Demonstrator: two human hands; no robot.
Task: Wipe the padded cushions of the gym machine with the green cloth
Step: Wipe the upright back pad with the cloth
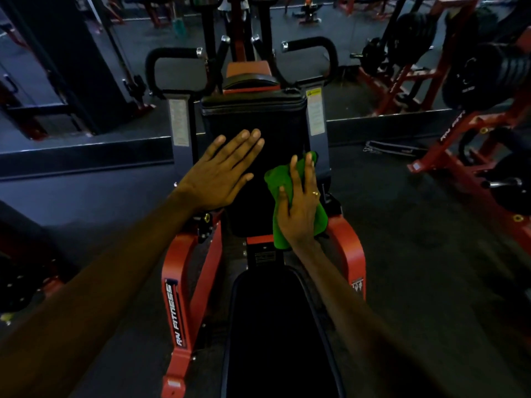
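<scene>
A red-framed gym machine (176,285) stands in front of me with a black upright chest pad (253,116) and a black seat cushion (275,326) below it. My left hand (221,173) lies flat on the left side of the chest pad, fingers straight. My right hand (298,205) presses the green cloth (280,175) against the pad's lower right part, fingers spread over the bunched fabric. Part of the cloth hangs below my palm.
Two black handles (161,57) curve up behind the pad. A red weight rack with black plates (485,73) stands on the right. A dark machine (57,70) is at the left. A mirror wall with a ledge (86,155) runs behind.
</scene>
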